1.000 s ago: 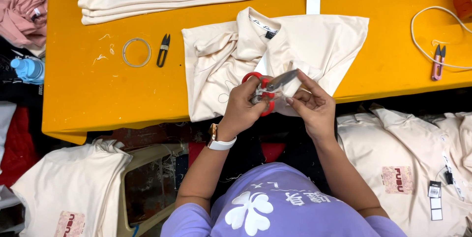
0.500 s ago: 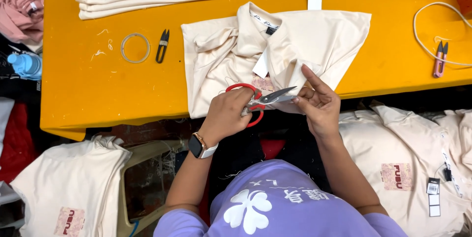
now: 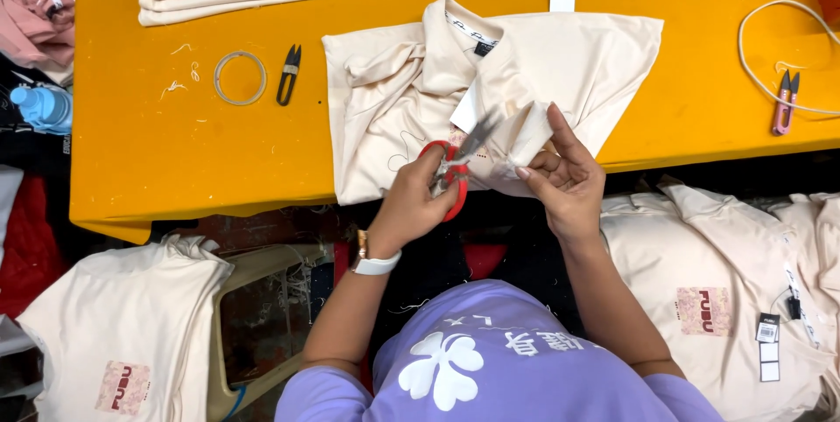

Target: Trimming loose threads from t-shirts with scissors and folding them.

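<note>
Cream shirt [image 3: 411, 98] spread on orange table [image 3: 157, 160], near edge. Trimming step in hand, by the look — right hand [image 3: 564, 173] pinching a fabric fold by the white tag [image 3: 465, 111], left hand [image 3: 411, 203] curled through red-handled scissors [image 3: 455, 164], blades blurred. Next cut calls for fold kept taut — blade clear of fingertips.

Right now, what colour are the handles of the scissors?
Red, on the scissors in the left hand; head view shows it.
</note>
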